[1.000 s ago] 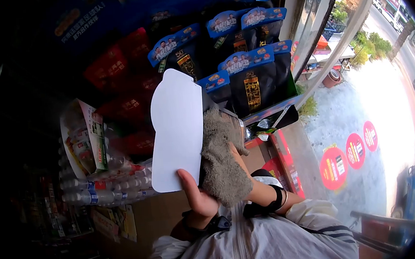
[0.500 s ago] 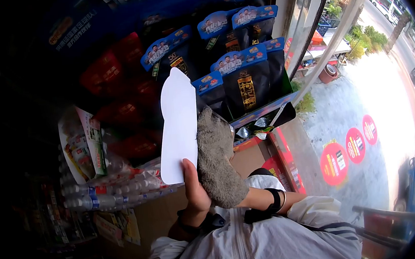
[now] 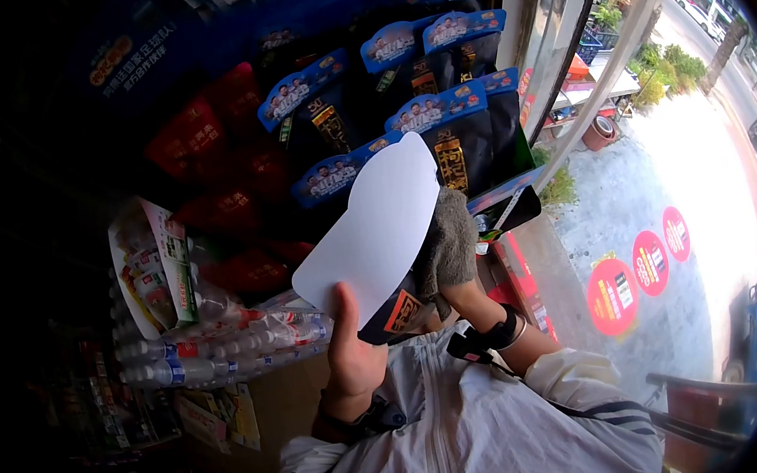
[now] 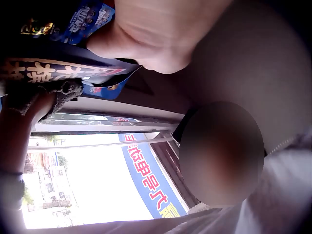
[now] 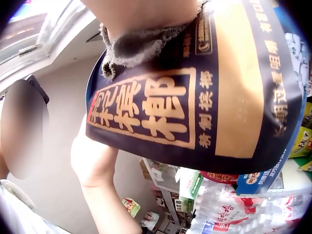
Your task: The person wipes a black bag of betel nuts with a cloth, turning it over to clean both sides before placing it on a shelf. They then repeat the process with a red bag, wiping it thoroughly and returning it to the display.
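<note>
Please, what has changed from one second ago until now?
The white card, nearly upright before, now leans with its top to the right in the head view. The grey cloth over the right hand moved up and right, and an orange label came into view below. The left hand kept holding the card; the bottles stayed.

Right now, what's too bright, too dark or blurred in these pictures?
Head view: the pavement glares nearly white, while the left edge falls to black; left wrist view: the window is washed out, and an oval patch is blurred; right wrist view: glare pales part of the dark bag, and another oval is blurred.
</note>
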`<action>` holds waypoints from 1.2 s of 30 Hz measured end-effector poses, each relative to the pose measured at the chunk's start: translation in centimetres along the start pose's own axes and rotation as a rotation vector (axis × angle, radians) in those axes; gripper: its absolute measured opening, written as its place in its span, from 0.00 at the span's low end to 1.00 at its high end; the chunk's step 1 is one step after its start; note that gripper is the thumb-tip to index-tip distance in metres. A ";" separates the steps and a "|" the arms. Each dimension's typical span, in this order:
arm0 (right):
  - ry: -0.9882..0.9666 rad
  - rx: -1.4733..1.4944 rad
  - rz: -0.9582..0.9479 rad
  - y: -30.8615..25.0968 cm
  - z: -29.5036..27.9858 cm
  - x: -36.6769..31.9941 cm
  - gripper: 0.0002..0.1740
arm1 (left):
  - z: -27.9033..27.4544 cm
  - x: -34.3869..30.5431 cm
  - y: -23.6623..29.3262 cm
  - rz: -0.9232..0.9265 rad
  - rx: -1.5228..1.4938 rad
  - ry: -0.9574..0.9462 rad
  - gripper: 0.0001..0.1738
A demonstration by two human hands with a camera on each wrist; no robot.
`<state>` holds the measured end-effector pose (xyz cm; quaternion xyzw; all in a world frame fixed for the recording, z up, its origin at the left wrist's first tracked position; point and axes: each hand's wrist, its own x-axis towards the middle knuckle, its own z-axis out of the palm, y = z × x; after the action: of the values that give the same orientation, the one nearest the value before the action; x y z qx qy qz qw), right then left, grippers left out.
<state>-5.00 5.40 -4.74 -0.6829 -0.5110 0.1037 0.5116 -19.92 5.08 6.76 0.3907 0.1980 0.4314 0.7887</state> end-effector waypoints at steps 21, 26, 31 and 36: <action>-0.033 -0.452 -0.268 -0.5 1.2 -0.8 0.30 | -2.3 2.4 -2.0 0.449 0.276 0.581 0.27; -0.415 -0.540 -0.058 -5.1 -2.0 0.8 0.29 | -1.8 3.1 1.5 0.318 -0.011 0.522 0.26; -0.035 -0.448 -0.380 -1.3 -0.4 -0.3 0.21 | -2.0 3.5 1.4 0.278 -0.037 0.526 0.21; -0.055 -0.105 -0.361 0.3 -0.9 -1.0 0.21 | -3.1 3.5 1.4 0.182 -0.025 0.454 0.23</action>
<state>-4.68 4.02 -4.95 -0.6028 -0.6438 0.0022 0.4714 -20.80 9.85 6.05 0.2903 0.3290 0.5797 0.6866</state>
